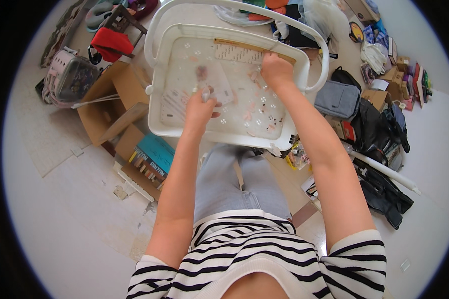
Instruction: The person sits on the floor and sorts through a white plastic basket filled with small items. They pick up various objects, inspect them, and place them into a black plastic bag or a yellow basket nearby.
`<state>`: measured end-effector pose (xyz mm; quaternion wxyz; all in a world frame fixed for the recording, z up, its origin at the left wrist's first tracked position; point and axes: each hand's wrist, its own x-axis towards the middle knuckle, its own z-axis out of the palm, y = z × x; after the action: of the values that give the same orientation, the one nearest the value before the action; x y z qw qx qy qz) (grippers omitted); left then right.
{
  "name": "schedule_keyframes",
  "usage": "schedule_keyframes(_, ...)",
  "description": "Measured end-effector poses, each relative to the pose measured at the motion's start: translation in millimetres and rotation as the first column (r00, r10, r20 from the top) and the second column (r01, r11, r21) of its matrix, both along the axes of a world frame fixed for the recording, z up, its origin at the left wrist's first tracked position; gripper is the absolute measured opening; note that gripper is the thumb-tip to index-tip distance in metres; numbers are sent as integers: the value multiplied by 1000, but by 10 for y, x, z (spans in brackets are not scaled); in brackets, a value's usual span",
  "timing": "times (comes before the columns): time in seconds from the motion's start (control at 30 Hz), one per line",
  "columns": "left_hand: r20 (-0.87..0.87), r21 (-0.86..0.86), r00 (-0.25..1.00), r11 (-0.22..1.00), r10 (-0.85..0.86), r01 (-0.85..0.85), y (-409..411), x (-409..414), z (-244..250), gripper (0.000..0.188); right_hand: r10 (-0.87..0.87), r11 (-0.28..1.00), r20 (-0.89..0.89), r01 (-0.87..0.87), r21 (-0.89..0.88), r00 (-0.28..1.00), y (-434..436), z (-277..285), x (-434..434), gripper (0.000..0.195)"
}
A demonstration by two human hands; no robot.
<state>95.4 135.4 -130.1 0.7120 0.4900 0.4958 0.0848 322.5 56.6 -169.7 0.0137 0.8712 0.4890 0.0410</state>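
A white plastic basket with a raised handle stands before me. My left hand is over its left half, fingers curled around a small pale, translucent item. Beneath and beside that hand lie clear sheets and printed cards. My right hand is at the basket's far right, fingers closed on the long tan strip along the far wall. Just below the strip lies a pale card bearing writing. Several small pink pieces and dark bits are scattered over the right side of the basket floor.
An opened cardboard box and a box of books stand at the left. Further left are a pink pet carrier and a stool with a red cloth. Bags, including a grey one, and a white tube crowd the right.
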Motion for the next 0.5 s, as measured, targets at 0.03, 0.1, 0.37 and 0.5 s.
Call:
schedule_keyframes(0.03, -15, 8, 1000, 1000, -5, 5, -4, -7, 5, 39, 52, 999, 69, -52, -2, 996, 6, -48, 20, 11)
schedule_keyframes(0.1, -33, 50, 999, 998, -21, 23, -15, -19, -20, 37, 190, 982, 149, -190, -14, 970, -20, -86, 66, 9)
schedule_keyframes(0.37, -67, 105, 997, 993, -37, 44, -47, 23, 21, 34, 279, 946, 98, -291, 144, 955, -7, 244, 98, 5)
schedule_keyframes(0.5, 77, 30, 992, 994, 104, -107, -17, 12, 63, 35, 171, 949, -485, -12, 314, 857, -29, 630, -85, 15)
